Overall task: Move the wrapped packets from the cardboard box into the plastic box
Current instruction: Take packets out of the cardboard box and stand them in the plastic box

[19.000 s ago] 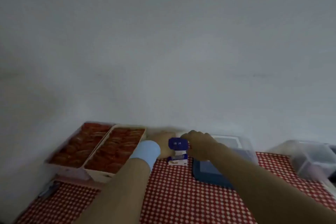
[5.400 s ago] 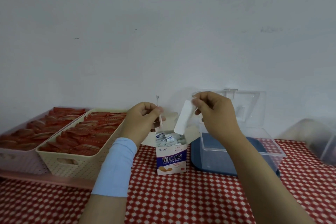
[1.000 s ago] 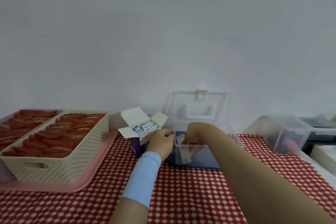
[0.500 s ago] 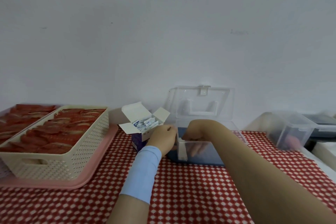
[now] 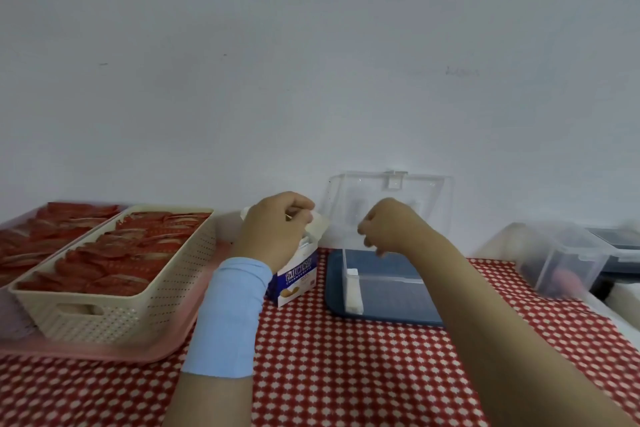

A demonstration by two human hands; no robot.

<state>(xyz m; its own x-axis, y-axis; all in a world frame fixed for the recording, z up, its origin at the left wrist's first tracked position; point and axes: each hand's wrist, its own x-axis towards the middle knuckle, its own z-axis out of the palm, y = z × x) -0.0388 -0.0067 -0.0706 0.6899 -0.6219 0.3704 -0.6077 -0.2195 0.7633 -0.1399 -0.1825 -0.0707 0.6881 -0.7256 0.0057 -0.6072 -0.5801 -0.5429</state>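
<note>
Left hand (image 5: 277, 230) and right hand (image 5: 393, 225) hover, fingers curled.

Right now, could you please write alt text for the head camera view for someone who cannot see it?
A person's left hand curls over an open cardboard box while the right hand hovers, fingers curled, above a clear plastic box with white packets against its left wall. A cream basket of red packets stands to the left.

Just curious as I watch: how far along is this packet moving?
Barely begun. A few white packets stand inside the plastic box, against its left wall. Left hand digs in the cardboard box; right hand hovers over the plastic box, its grip unclear. More packets seem to remain, mostly hidden.
</note>
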